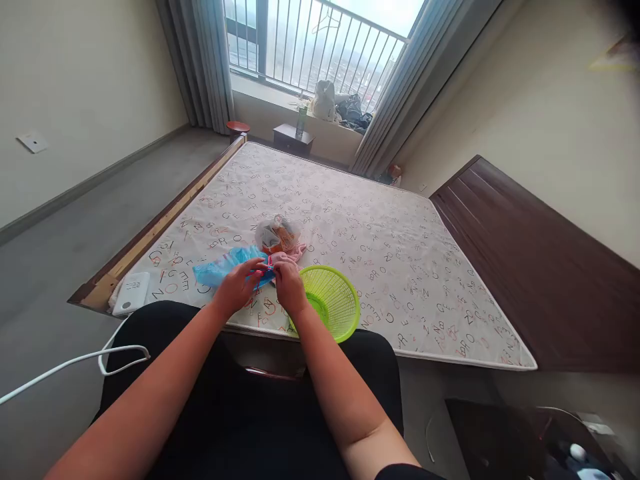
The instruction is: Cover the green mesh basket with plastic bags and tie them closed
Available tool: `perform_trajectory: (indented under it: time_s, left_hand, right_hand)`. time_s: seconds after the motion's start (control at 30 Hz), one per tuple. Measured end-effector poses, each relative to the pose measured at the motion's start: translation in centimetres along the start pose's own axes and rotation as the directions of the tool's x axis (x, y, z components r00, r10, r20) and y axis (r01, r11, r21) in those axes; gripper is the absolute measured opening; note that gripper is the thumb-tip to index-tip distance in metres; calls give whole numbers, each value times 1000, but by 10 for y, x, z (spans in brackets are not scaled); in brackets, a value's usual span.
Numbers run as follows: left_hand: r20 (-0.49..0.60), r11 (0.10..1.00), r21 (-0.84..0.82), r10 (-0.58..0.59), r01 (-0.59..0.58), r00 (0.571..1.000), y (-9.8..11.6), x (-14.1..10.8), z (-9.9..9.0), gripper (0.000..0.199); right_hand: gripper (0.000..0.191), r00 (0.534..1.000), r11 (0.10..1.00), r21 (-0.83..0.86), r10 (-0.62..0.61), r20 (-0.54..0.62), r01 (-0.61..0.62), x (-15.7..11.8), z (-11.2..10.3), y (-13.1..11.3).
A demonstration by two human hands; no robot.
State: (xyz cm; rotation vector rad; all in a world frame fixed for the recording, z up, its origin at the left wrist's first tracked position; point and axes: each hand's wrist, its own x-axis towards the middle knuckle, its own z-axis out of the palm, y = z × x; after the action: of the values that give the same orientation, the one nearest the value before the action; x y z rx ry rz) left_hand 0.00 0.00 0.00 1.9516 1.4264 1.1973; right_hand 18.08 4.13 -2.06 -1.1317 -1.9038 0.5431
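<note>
My left hand (239,285) and my right hand (289,285) meet over the near edge of the mattress, fingertips almost touching. Both are closed in a pinch around something small with blue and red-pink colouring, too small to name. A translucent blue plastic bag (215,270) lies beside and under my left hand. Just beyond the fingers is a crumpled pink cloth (295,256). Behind it sits a clear plastic bag (269,235) with orange-brown contents. A lime-green plastic basket (345,303) stands right of my right hand, partly hidden by my right forearm.
The letter-printed mattress (350,220) fills the middle, with a wooden bed rail (165,223) at left and a dark headboard (540,267) at right. A white power strip (133,293) lies at the near left corner; its white cable (75,360) crosses my leg.
</note>
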Motion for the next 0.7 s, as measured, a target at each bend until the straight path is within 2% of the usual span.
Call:
perform_trajectory:
  time_s: [0.03,0.1,0.17,0.27,0.3,0.37,0.43,0.5,0.6,0.7]
  left_hand:
    - [37,993,-117,-30,34,999,0,6,2,49]
    - [39,938,-340,-63,72,997,-3,15,8,64]
    - [14,889,-445,-114,108,993,-7,22,14,68]
    - [101,928,-315,-174,198,980,-13,29,23,53]
    - [132,953,-249,-146,175,980,-14,31,26,47]
    - [150,983,-173,-30,56,988,-17,34,35,41]
    - [125,987,-148,77,-58,989,-17,37,45,38]
    - [98,987,-120,117,-105,988,-16,39,55,36]
    - [58,990,-64,132,-128,990,-15,41,62,35]
    - [5,995,18,98,-98,995,-16,42,62,31]
  right_hand:
    - [16,1000,1000,-9,-12,-14,12,0,-4,-1]
    - [17,999,1000,-23,13,-45,-14,0,-13,-4]
    - [17,995,998,-27,59,-78,-61,0,-22,-5]
    - [16,988,994,-12,107,-114,-109,-3,-30,-3]
    - [15,984,993,-7,120,-130,-121,-4,-31,-2]
    - [14,976,989,2,144,-166,-145,-7,-32,1]
    - [13,970,987,15,158,-183,-158,-9,-32,5]
    - [14,977,990,20,144,-156,-142,-10,-35,8]
    - [17,992,995,-26,90,-93,-93,-9,-45,12]
    - [17,986,983,-114,132,-98,-143,-7,-56,17]
